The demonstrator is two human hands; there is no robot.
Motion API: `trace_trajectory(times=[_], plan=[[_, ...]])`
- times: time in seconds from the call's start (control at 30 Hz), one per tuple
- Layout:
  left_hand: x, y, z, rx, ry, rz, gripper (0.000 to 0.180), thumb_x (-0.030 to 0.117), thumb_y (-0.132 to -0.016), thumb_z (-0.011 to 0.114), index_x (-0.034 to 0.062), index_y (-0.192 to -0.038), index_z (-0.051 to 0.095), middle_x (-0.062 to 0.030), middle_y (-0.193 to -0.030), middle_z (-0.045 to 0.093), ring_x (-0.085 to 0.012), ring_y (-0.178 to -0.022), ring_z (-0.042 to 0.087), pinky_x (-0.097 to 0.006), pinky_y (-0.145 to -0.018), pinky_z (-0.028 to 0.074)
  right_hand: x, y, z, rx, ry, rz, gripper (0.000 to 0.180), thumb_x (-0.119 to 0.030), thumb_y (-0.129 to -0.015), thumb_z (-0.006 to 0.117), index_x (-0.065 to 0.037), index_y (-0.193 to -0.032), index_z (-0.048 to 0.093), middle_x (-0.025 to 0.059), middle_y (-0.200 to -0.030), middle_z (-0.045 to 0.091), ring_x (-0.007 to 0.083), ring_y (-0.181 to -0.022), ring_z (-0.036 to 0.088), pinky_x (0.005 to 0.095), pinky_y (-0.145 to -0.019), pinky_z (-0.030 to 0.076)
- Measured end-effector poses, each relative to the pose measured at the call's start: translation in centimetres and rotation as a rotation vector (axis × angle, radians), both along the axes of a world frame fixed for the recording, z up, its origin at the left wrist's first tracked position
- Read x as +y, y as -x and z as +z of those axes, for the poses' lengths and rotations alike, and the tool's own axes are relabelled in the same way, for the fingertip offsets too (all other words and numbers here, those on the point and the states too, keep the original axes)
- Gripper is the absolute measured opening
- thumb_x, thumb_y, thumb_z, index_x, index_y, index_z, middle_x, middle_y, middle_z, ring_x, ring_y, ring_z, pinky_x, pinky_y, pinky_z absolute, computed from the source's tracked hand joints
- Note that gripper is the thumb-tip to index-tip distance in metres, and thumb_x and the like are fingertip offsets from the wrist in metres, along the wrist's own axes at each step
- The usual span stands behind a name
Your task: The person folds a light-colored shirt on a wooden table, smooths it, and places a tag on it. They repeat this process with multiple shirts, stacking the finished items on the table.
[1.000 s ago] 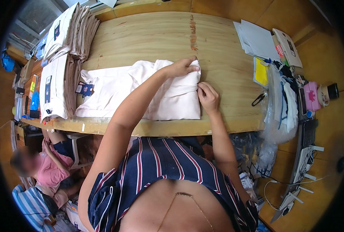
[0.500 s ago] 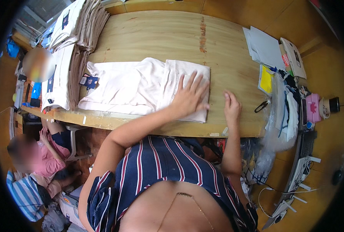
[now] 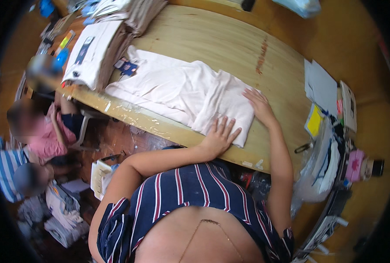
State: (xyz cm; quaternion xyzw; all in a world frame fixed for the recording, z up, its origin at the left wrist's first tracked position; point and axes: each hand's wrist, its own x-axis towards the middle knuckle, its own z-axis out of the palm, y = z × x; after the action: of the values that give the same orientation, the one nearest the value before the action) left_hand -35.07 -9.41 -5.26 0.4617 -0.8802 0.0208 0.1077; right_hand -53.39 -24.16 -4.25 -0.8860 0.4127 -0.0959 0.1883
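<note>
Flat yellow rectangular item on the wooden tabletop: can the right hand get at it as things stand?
Probably yes: the right hand, resting on the pale pink folded fabric garment, seems near enough, and only wooden tabletop shows between it and the flat yellow item.

Left hand [image 3: 217, 140] shifted to near edge of pale garment [image 3: 168, 85]; right hand [image 3: 262, 108], earlier lifted clear, laid over right edge.
</note>
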Motion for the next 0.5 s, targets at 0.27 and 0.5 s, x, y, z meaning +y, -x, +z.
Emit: trace_trajectory(times=[0.27,0.5], plan=[[-2.5,0.5,3.9,0.503,-0.226,0.08,0.036,0.014,-0.075,0.05,0.0055,-0.11,0.049,-0.0169,-0.089,0.058,-0.0275,-0.078,0.058,-0.034,-0.063,0.048,2.2,1.2,0.4,-0.226,0.021,-0.231,0.043,0.009,-0.068,0.044,-0.009,-0.104,0.058,0.0056,-0.129,0.041,0.0245,-0.125,0.028,0.0377,-0.101,0.021],[-0.3,-4.8,10.1,1.571,-0.55,0.167,0.021,0.009,-0.08,0.053,0.0017,-0.1,0.054,-0.0051,-0.076,0.06,-0.0109,-0.066,0.055,-0.023,-0.058,0.043,0.7,3.3,6.1,-1.159,-0.378,-0.045,0.009,-0.004,-0.073,0.055,-0.001,-0.081,0.06,0.0131,-0.096,0.058,0.0236,-0.091,0.055,0.0362,-0.083,0.042]])
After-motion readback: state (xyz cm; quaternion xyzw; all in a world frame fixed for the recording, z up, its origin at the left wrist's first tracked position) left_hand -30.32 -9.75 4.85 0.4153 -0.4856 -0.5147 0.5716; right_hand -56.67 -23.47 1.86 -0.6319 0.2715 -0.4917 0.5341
